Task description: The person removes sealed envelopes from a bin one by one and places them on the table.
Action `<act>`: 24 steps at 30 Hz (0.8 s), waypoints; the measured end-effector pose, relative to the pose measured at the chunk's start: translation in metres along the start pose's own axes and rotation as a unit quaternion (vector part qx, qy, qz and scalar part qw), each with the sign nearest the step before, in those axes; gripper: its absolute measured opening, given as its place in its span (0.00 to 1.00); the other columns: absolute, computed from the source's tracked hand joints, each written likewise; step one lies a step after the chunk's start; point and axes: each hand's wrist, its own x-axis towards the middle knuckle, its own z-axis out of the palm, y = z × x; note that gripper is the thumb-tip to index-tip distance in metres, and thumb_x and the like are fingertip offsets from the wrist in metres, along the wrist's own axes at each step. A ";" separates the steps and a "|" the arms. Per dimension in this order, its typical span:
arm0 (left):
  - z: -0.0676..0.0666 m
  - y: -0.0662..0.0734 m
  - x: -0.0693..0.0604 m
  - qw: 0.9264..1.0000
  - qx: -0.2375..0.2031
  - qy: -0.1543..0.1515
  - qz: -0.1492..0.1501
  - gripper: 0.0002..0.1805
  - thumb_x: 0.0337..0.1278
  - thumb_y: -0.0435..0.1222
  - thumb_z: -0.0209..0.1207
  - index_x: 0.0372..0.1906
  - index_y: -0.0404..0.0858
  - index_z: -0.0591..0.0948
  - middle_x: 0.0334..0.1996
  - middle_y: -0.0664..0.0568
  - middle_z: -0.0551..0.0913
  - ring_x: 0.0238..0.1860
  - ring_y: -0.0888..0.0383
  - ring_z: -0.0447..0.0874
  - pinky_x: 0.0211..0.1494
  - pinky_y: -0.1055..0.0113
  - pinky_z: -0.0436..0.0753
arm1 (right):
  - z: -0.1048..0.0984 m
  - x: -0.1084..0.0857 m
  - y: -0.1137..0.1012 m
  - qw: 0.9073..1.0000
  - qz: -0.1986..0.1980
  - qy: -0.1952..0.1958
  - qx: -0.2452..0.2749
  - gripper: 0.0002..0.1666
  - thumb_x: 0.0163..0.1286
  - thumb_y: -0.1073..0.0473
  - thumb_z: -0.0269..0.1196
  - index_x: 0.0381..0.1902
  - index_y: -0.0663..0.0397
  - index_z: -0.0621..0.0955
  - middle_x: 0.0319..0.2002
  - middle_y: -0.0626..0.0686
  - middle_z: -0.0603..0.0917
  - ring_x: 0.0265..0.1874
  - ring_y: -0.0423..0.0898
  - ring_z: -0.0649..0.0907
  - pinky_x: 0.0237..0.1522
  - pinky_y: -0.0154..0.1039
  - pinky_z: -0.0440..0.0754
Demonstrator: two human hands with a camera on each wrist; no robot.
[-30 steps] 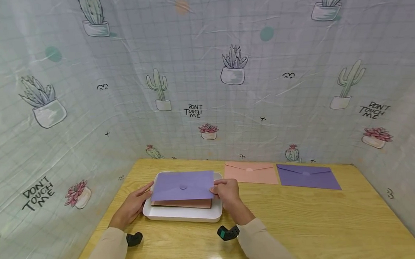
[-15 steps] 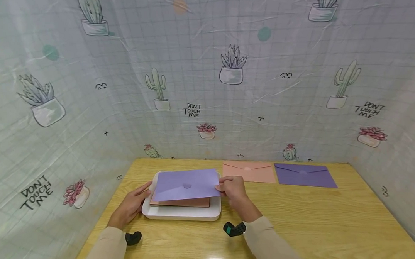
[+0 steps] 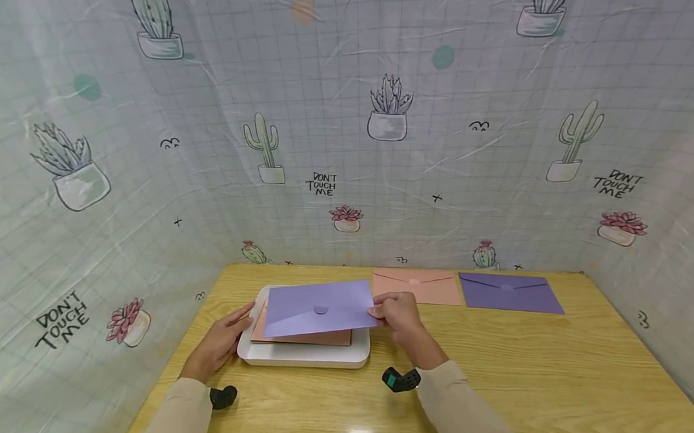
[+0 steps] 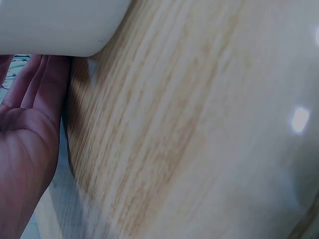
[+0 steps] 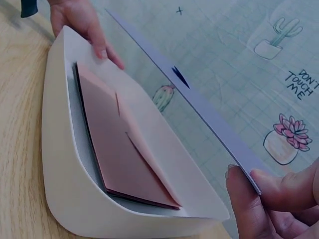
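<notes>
My right hand (image 3: pixel 399 311) pinches a lavender envelope (image 3: pixel 295 303) by its right edge, thumb against fingers. In the right wrist view this envelope (image 5: pixel 204 109) appears nearly edge-on, raised above a white tray (image 5: pixel 55 149). Inside the tray lies a salmon-pink envelope (image 5: pixel 114 142), with dark layers showing under its edge. My left hand (image 3: pixel 217 345) holds the tray's left side, thumb over the rim and the other fingers along the outer wall. In the left wrist view those fingers (image 4: pixel 52 82) reach up beside the tray's corner, their tips hidden.
A pink envelope (image 3: pixel 417 289) and a darker purple envelope (image 3: pixel 510 294) lie side by side along the back of the wooden table (image 3: pixel 505 377). A cactus-printed sheet (image 3: pixel 342 113) hangs behind and at both sides.
My right hand has drawn the lavender envelope to the right and slightly tilted it, baring more of the pink envelope's left end. My left hand stays at the tray.
</notes>
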 end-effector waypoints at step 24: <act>0.001 0.002 -0.003 1.000 0.000 0.004 -0.009 0.32 0.85 0.41 0.46 0.85 0.51 0.53 0.86 0.39 0.42 0.84 0.37 0.50 0.82 0.41 0.64 | -0.034 0.003 -0.007 1.000 0.005 0.010 -0.002 0.13 0.59 0.76 0.70 0.44 0.74 0.88 0.37 0.60 0.87 0.20 0.43 0.80 0.24 0.32 0.80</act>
